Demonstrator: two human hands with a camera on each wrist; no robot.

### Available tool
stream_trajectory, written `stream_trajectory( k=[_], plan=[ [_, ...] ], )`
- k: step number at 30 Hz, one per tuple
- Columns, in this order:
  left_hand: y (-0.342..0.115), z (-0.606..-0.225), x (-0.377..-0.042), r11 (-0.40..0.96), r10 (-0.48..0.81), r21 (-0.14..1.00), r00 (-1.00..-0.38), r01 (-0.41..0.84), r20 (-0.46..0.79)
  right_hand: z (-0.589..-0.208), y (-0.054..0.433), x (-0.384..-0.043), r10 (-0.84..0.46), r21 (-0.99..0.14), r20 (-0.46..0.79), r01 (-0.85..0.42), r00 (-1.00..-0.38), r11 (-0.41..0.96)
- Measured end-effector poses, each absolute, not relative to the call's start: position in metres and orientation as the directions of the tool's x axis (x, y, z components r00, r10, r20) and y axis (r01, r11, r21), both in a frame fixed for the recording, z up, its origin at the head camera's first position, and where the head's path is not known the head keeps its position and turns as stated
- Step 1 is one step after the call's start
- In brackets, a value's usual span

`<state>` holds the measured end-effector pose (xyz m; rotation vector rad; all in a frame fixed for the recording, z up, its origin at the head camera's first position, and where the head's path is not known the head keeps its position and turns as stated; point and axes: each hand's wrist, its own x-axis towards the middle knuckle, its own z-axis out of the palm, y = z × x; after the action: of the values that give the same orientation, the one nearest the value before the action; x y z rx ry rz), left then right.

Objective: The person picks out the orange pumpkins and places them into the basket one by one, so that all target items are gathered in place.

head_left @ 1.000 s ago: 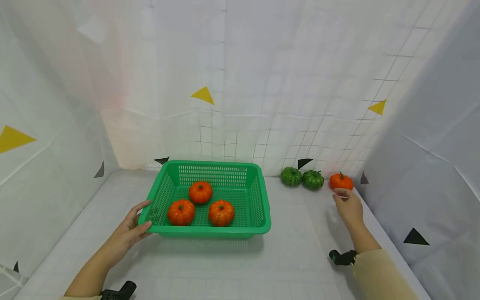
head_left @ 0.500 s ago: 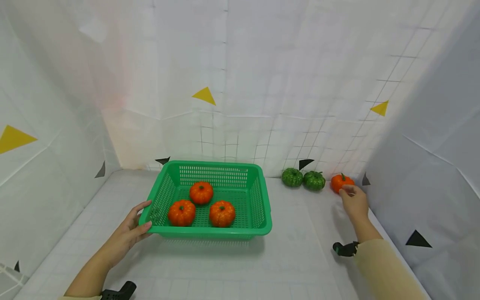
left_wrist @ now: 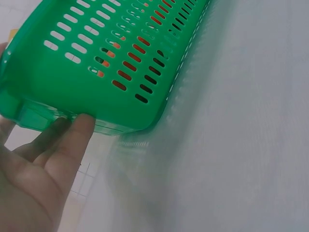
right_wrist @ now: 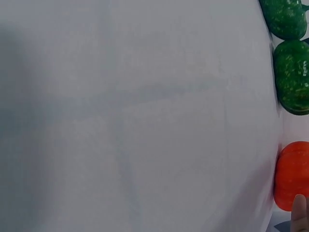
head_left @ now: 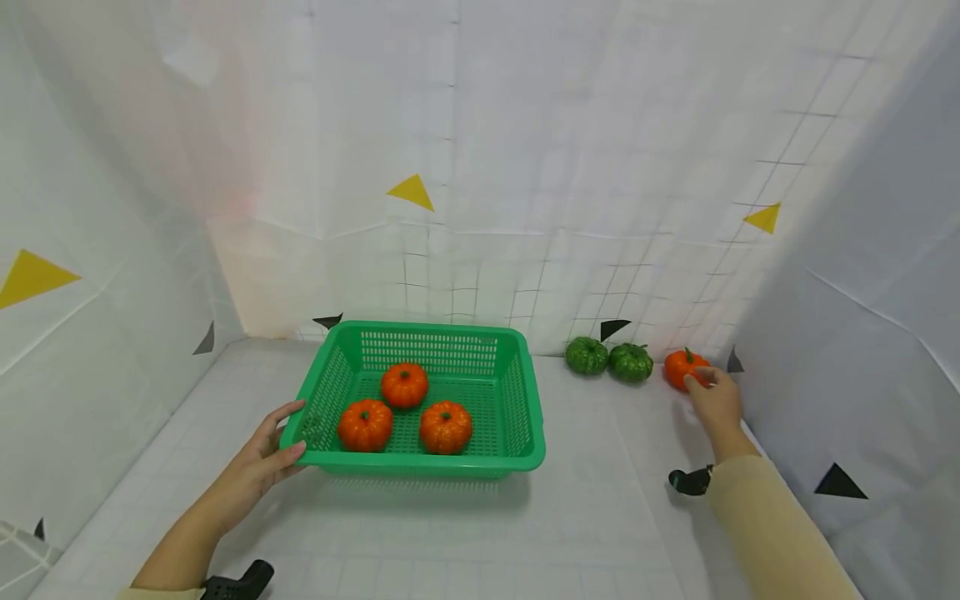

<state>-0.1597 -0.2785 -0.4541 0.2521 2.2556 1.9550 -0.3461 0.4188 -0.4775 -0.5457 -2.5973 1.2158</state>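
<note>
My left hand [head_left: 258, 461] grips the left end of a green plastic basket [head_left: 420, 463], the thumb at its rim. In the left wrist view, fingers [left_wrist: 77, 137] press against the basket's end [left_wrist: 72, 92] under the rim. Inside lie an orange toy pumpkin [head_left: 405, 385] and two more in front, a left one [head_left: 365, 425] and a right one [head_left: 446, 427]. At the far right, my right hand [head_left: 718, 408] holds another orange pumpkin [head_left: 679, 367] by its near right side, on the table. The right wrist view shows one fingertip [right_wrist: 299, 205] against this pumpkin [right_wrist: 292, 171].
Two green pumpkins, a left one [head_left: 586, 356] and a right one [head_left: 631, 362], sit side by side near the back wall [head_left: 480, 208], left of the orange one. A side wall [head_left: 862, 350] rises close to my right hand. White cloth covers the table [head_left: 585, 508].
My right hand has moved right and slightly forward onto the orange pumpkin, which stays in place. My left hand and the basket have not moved.
</note>
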Motion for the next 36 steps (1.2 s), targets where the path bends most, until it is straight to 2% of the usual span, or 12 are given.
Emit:
stream_trajectory(
  k=[7,16,30,36],
  plan=[
    [-0.277,-0.454,-0.161,0.138,0.218,0.990,-0.976,0.008,-0.022,-0.480,0.430,-0.350,0.433,-0.756,0.039,0.256,-0.901,0.602],
    [-0.277,-0.455,-0.162,0.135,0.228,0.991,-0.974,0.017,-0.015,-0.478,0.432,-0.349,0.436,-0.745,-0.048,0.323,-0.899,0.584],
    [-0.275,-0.455,-0.169,0.147,0.229,0.989,-0.973,0.010,-0.024,-0.483,0.443,-0.352,0.414,-0.752,-0.031,0.294,-0.910,0.589],
    [-0.274,-0.457,-0.171,0.139,0.222,0.990,-0.975,0.004,-0.027,-0.482,0.444,-0.353,0.408,-0.745,-0.063,0.314,-0.911,0.588]
  ],
)
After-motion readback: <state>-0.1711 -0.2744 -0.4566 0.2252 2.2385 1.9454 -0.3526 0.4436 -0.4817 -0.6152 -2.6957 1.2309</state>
